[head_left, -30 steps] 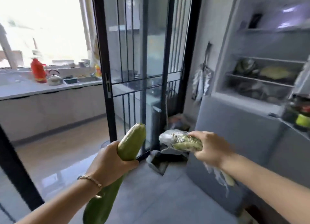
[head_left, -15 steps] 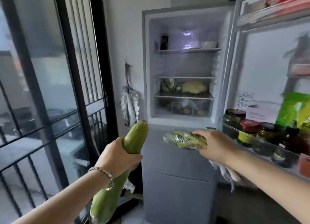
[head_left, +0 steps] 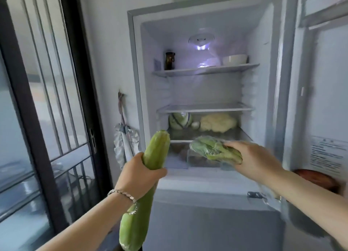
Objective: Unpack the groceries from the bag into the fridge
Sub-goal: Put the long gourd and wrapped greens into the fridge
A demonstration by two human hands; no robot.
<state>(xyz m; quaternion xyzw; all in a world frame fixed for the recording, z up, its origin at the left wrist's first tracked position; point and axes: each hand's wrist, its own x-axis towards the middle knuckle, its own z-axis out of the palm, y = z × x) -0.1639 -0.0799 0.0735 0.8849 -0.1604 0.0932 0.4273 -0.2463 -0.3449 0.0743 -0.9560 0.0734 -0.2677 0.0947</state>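
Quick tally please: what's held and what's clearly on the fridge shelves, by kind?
Held vegetables: 2 (green squash, wrapped greens)
Shelved vegetables: 2 (cauliflower, striped green vegetable)
Jars: 1 (dark jar)
Bowls: 1 (white bowl)
Total: 6, small or blurred items left out.

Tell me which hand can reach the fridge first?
Probably the right hand: its wrapped greens are in front of the open fridge. The left hand grips the long squash off to the side.

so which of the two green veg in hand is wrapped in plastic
The leafy greens in the right hand: clear film covers them. The long squash gripped by the left hand is bare.
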